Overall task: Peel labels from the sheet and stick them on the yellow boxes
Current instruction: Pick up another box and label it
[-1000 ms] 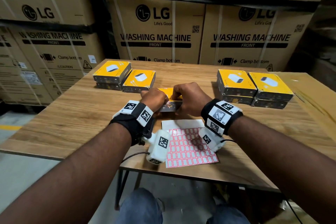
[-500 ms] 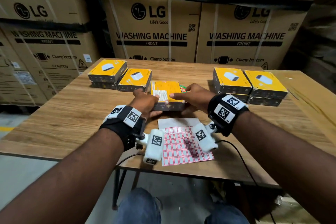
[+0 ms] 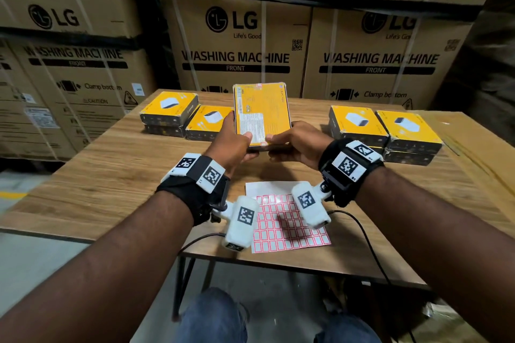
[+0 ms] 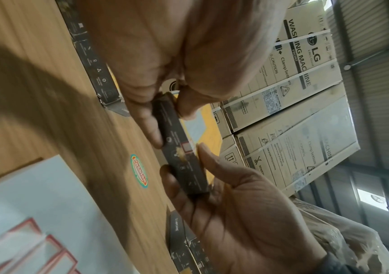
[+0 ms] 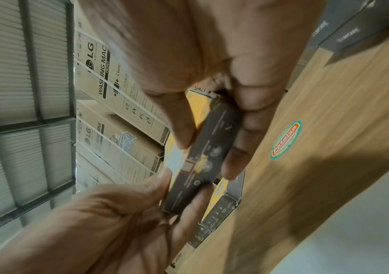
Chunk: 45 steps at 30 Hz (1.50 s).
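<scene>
Both hands hold one yellow box (image 3: 262, 114) above the table, tilted up so its printed back faces me. My left hand (image 3: 237, 142) grips its lower left corner, thumb on the face. My right hand (image 3: 281, 145) grips the lower right corner. On the box's dark side edge (image 4: 181, 157) sits a small red-bordered label (image 4: 186, 147), seen too in the right wrist view as the label (image 5: 189, 166). The label sheet (image 3: 287, 223), a grid of red-bordered labels, lies flat near the table's front edge under my wrists.
Stacked yellow boxes stand at the back left (image 3: 170, 108), beside one more box (image 3: 209, 122), and at the back right (image 3: 356, 122) (image 3: 409, 131). The wooden table (image 3: 111, 175) carries a round sticker (image 4: 139, 171). Large cardboard cartons (image 3: 237, 44) wall off the far side.
The box has come up off the table and tipped from lying flat to nearly upright, back face toward me. Both hands rose with it.
</scene>
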Each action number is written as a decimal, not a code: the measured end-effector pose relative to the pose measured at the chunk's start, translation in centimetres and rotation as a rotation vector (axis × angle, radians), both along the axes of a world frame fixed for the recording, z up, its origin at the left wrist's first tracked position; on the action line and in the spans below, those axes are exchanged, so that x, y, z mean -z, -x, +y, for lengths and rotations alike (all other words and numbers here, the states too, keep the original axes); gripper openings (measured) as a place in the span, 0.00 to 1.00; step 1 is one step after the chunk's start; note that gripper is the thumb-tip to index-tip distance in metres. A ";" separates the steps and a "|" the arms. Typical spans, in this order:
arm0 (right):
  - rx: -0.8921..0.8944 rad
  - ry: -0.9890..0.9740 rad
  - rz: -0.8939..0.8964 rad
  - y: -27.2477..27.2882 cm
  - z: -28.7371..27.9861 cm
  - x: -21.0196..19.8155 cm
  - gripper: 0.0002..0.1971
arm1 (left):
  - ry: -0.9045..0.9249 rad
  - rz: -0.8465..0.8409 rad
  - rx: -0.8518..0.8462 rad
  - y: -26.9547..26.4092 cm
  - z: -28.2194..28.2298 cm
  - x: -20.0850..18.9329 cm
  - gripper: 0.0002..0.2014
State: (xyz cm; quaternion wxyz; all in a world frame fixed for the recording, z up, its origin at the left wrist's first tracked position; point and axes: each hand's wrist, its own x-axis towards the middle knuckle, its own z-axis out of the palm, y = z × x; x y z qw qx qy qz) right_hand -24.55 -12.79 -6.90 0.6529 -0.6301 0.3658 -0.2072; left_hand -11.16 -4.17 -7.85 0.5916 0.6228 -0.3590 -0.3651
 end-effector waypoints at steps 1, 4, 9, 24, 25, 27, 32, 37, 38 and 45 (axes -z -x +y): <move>0.000 -0.013 -0.008 0.1 0.1 -0.1 0.04 | -0.008 -0.023 0.006 -0.1 0.0 0.0 0.25; -0.015 -0.057 -0.009 0.1 0.6 -0.2 0.09 | -0.029 -0.074 0.046 -0.2 0.1 0.2 0.27; -0.040 -0.059 -0.025 0.3 0.6 -0.2 0.21 | -0.054 -0.245 0.062 0.0 0.3 0.5 0.46; 0.060 -0.094 -0.045 0.5 0.2 0.4 0.08 | 0.023 0.010 0.055 0.8 0.0 0.1 0.19; 0.066 -0.118 -0.063 0.5 0.3 0.3 0.10 | 0.018 -0.081 0.087 0.6 0.0 0.5 0.20; 0.059 -0.132 -0.080 0.7 0.2 0.3 0.13 | 0.013 -0.310 0.099 0.3 0.1 1.1 0.27; 0.066 -0.122 -0.079 0.8 0.1 0.2 0.14 | -0.040 -0.663 -0.074 0.3 0.3 1.1 0.21; 0.042 0.052 0.002 0.8 -0.5 0.6 0.31 | -0.043 -0.529 -0.034 0.1 0.1 0.8 0.19; 0.028 0.127 0.017 0.9 -0.6 0.7 0.39 | -0.035 -0.512 -0.023 0.1 0.1 0.7 0.20; 0.134 0.754 0.270 1.7 -2.1 0.9 0.47 | 0.078 -0.551 -0.006 -0.2 0.1 -0.1 0.34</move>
